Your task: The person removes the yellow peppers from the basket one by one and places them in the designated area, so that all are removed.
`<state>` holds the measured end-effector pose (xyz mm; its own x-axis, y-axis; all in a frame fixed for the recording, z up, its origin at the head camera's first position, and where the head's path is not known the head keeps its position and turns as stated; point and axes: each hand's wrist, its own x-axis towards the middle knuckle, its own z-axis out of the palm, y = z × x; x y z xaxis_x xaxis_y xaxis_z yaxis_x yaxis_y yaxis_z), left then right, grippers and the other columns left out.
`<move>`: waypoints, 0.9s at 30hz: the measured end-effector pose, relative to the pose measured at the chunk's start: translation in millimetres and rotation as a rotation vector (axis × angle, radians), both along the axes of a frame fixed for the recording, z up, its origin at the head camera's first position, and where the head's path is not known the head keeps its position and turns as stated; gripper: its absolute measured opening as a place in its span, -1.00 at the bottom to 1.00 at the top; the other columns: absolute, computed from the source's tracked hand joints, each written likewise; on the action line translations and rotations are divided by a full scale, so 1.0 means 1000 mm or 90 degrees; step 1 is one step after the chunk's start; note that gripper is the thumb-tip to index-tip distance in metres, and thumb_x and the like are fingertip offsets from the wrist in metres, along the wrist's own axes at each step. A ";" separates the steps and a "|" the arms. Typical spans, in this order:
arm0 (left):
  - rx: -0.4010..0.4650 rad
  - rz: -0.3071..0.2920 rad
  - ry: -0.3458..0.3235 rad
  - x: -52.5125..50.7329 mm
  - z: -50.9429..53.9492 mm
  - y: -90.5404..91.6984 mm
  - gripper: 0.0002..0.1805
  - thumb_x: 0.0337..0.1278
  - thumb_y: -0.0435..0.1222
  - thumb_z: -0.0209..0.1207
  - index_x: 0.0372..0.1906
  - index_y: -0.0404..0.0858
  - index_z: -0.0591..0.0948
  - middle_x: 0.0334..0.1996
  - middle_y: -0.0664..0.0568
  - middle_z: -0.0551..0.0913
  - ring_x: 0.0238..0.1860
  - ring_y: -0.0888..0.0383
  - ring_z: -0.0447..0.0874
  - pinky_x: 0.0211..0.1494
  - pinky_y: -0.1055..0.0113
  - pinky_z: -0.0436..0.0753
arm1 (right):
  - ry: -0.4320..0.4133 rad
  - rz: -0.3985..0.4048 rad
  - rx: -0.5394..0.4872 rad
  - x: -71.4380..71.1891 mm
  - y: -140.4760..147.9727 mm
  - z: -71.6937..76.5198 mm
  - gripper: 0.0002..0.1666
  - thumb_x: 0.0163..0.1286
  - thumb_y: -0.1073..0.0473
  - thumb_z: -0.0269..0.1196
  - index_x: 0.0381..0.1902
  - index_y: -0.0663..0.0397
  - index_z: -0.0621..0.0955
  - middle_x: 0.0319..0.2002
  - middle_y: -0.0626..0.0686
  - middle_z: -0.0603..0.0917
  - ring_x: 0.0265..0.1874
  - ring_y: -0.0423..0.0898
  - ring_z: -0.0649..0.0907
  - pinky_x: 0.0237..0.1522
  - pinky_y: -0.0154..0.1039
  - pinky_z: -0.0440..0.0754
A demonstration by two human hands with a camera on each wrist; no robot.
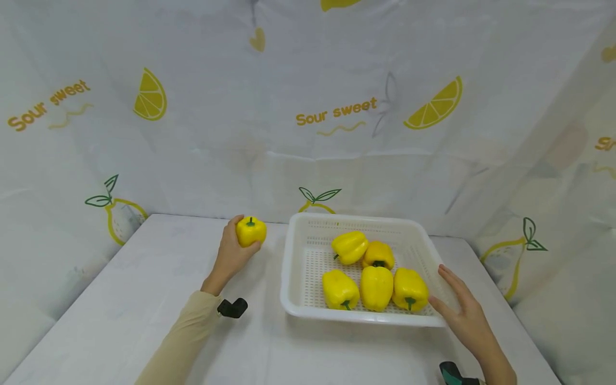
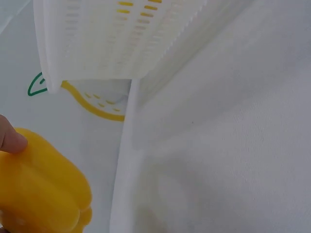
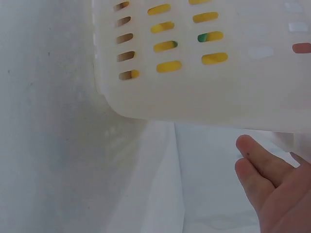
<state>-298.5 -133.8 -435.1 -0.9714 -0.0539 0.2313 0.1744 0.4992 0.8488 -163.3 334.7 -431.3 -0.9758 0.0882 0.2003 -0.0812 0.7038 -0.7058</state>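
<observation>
My left hand grips a yellow bell pepper, green stem up, left of a white perforated basket. In the left wrist view the same pepper has a fingertip pressed on it. Several yellow peppers lie inside the basket. At the basket's right side is my right hand, fingers spread and nearly straight. The right wrist view shows those fingers beside the basket wall; whether they touch it I cannot tell.
A white cloth covers the table. Behind it hangs a white curtain printed with lemons and words. A black device is at the left wrist, and another at the right.
</observation>
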 end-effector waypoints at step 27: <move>-0.009 0.004 -0.059 -0.024 -0.018 0.000 -0.19 0.12 -0.26 0.27 0.45 -0.22 0.18 0.30 -0.33 0.31 0.23 -0.22 0.35 0.35 -0.17 0.39 | -0.029 -0.013 -0.027 -0.002 -0.002 -0.001 -0.13 0.39 0.08 0.26 0.52 0.22 0.16 0.58 0.23 0.03 0.50 0.41 0.06 0.22 0.55 0.18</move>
